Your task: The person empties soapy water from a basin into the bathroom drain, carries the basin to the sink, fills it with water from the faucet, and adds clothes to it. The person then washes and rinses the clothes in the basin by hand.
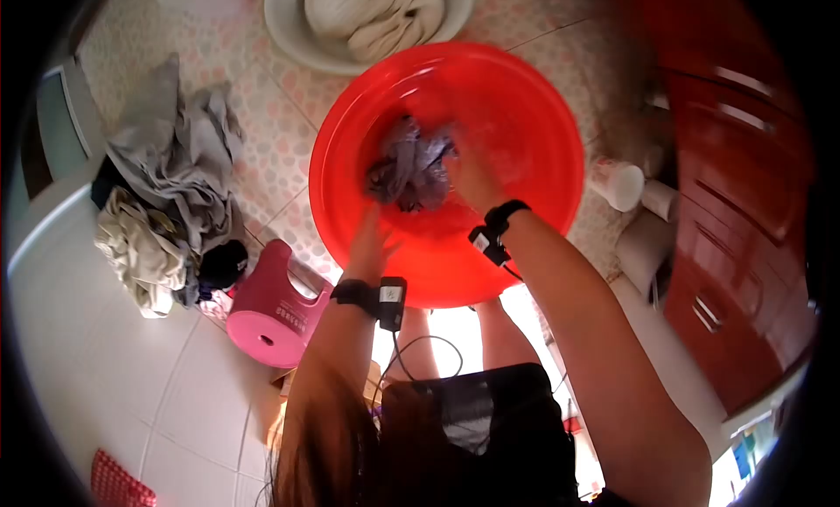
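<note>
A large red basin (341, 236) stands on the floor in front of me. Inside it lies a crumpled, wet-looking purple-grey cloth (416, 170), left of the basin's middle. My left hand (372, 240) is just below the cloth's lower left edge, fingers apart and holding nothing. Close to the cloth's right side is my right hand (477, 181), smeared by motion; its fingertips are unclear, and I cannot tell whether they touch the cloth. Each wrist wears a black strap with a small box and a cable.
Beyond the red basin, a pale basin (280, 30) holds cream fabric (381, 17). Grey clothes (179, 157) and beige clothes (144, 244) are heaped at left, near a pink plastic stool (276, 314). Red cabinets (739, 201) and a white tub (617, 183) stand at right.
</note>
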A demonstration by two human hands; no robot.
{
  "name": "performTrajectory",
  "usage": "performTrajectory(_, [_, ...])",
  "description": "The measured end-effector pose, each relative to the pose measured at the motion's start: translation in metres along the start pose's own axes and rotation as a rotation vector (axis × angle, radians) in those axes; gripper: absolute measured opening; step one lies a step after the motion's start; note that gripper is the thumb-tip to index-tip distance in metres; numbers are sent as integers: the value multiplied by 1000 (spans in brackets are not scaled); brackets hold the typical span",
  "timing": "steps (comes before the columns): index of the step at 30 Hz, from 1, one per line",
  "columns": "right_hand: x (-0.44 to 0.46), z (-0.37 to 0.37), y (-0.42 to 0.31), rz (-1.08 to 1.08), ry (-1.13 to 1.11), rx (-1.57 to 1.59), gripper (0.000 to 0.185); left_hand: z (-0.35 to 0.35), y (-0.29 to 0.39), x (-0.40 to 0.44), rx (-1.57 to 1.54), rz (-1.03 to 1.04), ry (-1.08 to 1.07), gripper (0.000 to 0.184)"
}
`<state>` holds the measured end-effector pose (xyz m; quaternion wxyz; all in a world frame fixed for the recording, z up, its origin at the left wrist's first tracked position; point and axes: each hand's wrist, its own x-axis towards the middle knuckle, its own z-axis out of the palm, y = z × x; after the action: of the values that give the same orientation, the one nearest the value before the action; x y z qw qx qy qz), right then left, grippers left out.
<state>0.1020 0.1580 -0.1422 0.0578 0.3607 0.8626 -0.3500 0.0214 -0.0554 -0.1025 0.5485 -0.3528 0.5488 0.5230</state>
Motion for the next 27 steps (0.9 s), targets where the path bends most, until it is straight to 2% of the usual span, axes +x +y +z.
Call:
performTrajectory(1, [7,26,5,20,194,-155,60,-2,-6,12,-16,64,-19,70])
performTrajectory(2, [8,37,-9,12,168,-149,60,0,-7,20,-31,57,4,70])
performTrajectory(4, [8,44,-35,363,169,-54,62,15,-5,33,532,185,138,80])
performTrajectory(5, [4,57,-32,358,157,-57,62,14,-16,50,524,179,145,80])
performTrajectory(7, [-8,76,-18,291,69,266,56,13,-42,79,751,902,249,84])
performTrajectory(8, [-16,71,-15,162,48,435,49,19,-33,73,740,899,248,84])
performTrajectory(10, [-38,47,-22,157,1,487,46,23,-10,58,315,332,83,70])
performTrajectory(11, [-48,30,-32,155,-44,551,42,8,-18,76,306,333,78,70])
performTrajectory(13, [-63,-11,-46,176,-64,488,36,-27,-50,126,563,522,201,51])
performTrajectory(14, [-68,-29,-47,197,-81,435,31,-13,-30,101,559,525,196,51])
performTrajectory(16, [-76,-52,-31,126,-22,396,27,8,8,46,65,64,105,41])
performTrajectory(17, [-79,-63,-25,58,28,359,24,9,13,35,67,66,102,41])
performTrajectory(20, [-79,-89,-16,58,44,340,21,7,12,17,44,-4,21,43])
performTrajectory(22, [-82,-102,-18,80,62,339,20,6,-1,14,162,153,-7,55])
performTrajectory(24, [-85,-112,-24,101,76,337,20,12,-5,0,165,171,10,52])
performTrajectory(26, [-91,-125,-32,39,252,240,19,29,2,-32,167,185,26,50])
performTrajectory(27, [-95,-132,-35,40,253,238,19,38,7,-49,146,280,-66,46])
